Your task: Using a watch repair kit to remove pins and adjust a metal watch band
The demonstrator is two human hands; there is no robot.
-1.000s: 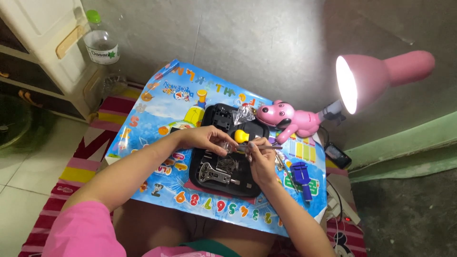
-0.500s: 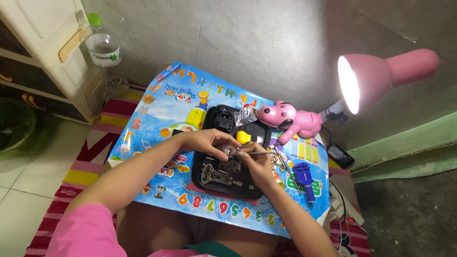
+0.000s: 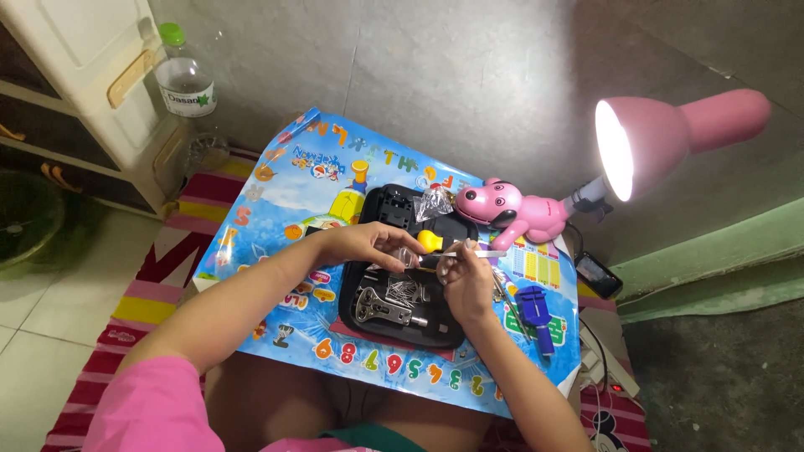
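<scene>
Both our hands meet over the black tool tray (image 3: 381, 209) in the middle of the desk (image 3: 276, 192). Left hand (image 3: 362, 244): fingers curled, pinching a small clear item (image 3: 408, 257) we cannot identify. Right hand (image 3: 466, 280): closed around a thin light-coloured tool (image 3: 481, 254), its tip at that item. A yellow blower bulb (image 3: 430, 241) lies just behind. A metal wrench (image 3: 381, 307) sits in the tray. A pink dog-shaped lamp (image 3: 536, 213), lit, stands at the right.
</scene>
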